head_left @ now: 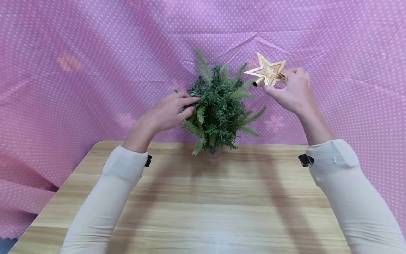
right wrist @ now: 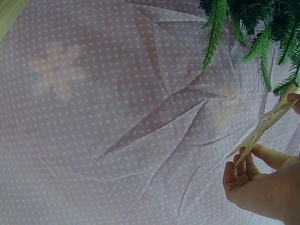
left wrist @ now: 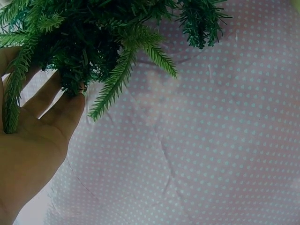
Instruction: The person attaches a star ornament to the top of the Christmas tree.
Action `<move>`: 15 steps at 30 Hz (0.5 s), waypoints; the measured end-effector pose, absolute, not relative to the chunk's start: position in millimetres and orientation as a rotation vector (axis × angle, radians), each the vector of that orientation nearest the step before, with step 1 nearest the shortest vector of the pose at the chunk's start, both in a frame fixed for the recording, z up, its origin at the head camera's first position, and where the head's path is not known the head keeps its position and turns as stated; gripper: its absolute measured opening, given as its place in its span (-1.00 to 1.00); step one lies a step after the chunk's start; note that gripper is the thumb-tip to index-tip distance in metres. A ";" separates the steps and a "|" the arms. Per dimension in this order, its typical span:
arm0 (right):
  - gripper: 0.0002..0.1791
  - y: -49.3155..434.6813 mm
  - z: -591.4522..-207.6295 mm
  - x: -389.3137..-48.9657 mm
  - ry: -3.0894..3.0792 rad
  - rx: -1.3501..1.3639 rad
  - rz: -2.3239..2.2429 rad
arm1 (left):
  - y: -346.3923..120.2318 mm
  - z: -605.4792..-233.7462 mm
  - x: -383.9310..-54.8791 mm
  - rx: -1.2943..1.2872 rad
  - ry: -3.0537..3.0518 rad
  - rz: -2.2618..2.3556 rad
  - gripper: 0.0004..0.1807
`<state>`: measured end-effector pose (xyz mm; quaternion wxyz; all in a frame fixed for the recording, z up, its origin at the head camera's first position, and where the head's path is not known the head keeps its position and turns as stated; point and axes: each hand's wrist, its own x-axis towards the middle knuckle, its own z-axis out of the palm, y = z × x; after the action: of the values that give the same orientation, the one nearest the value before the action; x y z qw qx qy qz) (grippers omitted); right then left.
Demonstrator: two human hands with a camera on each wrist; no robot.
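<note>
The little green tree (head_left: 219, 106) stands in the middle of the head view, near the back edge of the wooden surface (head_left: 222, 201). The gold star (head_left: 269, 72) is up in the air, just right of the tree in the upper right of the frame. Of the two hands, the right hand (head_left: 296, 90) pinches the star by its right side, between thumb and fingers. The left hand (head_left: 171, 109) has its fingers spread and nearly straight, and they touch the branches on the tree's left.

The star looks thin, so it might twist or slip out if the pinch is too loose. The tree may tip if the left hand pushes hard, because its foot (head_left: 213, 157) looks small. The star's short tube (head_left: 259, 81) could catch on a twig.

Some of the left fingertips hide in the leaves. In the right wrist view the star shows only from its side, and that frame cuts off most of the tree. I cannot tell if the tube touches a branch.
</note>
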<state>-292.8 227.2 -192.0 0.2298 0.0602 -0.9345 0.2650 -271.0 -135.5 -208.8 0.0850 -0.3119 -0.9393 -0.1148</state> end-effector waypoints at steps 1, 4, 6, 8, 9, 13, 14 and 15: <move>-0.21 226.7 -191.6 -292.3 -2.569 0.169 0.728 | -135.7 -208.7 -271.0 -0.930 -2.801 -0.341 -0.46; -0.21 225.1 -190.0 -290.6 -2.575 0.178 0.728 | -136.1 -208.5 -271.4 -0.933 -2.800 -0.339 -0.46; -0.17 223.2 -187.9 -289.4 -2.592 0.178 0.733 | -136.2 -208.5 -271.8 -0.934 -2.798 -0.334 -0.46; -0.11 221.1 -185.2 -288.8 -2.615 0.174 0.742 | -136.2 -208.5 -272.2 -0.936 -2.797 -0.333 -0.46; -0.09 219.6 -184.0 -288.7 -2.623 0.174 0.743 | -136.1 -208.4 -272.2 -0.935 -2.798 -0.332 -0.46; -0.06 214.0 -180.4 -289.2 -2.650 0.165 0.729 | -135.8 -208.3 -272.3 -0.935 -2.802 -0.324 -0.46; -0.07 212.8 -180.3 -289.4 -2.652 0.164 0.723 | -135.7 -208.3 -272.3 -0.936 -2.802 -0.322 -0.46; -0.08 211.9 -180.2 -289.7 -2.653 0.165 0.717 | -135.6 -208.3 -272.3 -0.937 -2.802 -0.321 -0.46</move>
<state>-289.7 211.9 -180.2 0.1930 0.0589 -0.9455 0.2554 -272.3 -135.6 -208.3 0.0848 -0.3141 -0.9395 -0.1076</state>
